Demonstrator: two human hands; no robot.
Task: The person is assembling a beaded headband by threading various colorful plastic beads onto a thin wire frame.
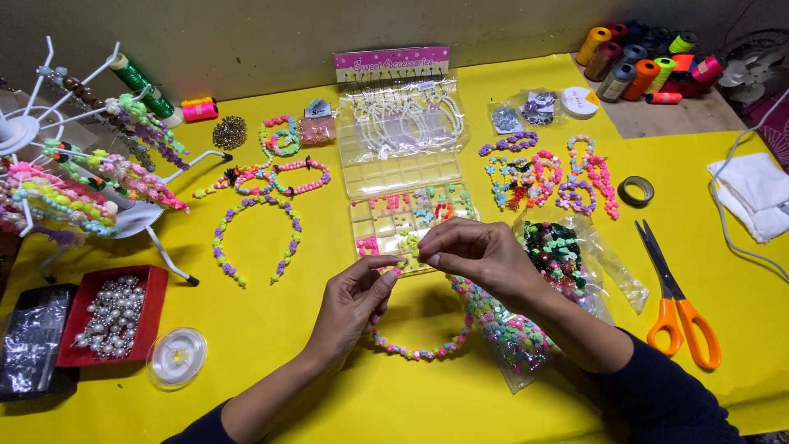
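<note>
My left hand (pixel 355 298) pinches one end of a string of small pastel beads (pixel 419 352), which hangs in a loop down to the yellow table (pixel 329 395). My right hand (pixel 472 251) has its fingertips pinched together close to the left fingers, above the same string. Whether the right fingers grip a bead or the thread is too small to tell. Just behind both hands lies a clear compartment box of beads (pixel 407 218). A clear bag of mixed pastel beads (pixel 505 329) lies under my right forearm.
Orange-handled scissors (pixel 678 300) lie at the right, near a tape roll (pixel 635 191) and white cloth (pixel 752 193). Finished bead bracelets (pixel 546 177) and a beaded headband (pixel 255 238) lie behind. At left stand a white display rack (pixel 74 177), a red tray of pearls (pixel 111 316) and a thread spool (pixel 176 356). Thread cones (pixel 641 62) are at the back right.
</note>
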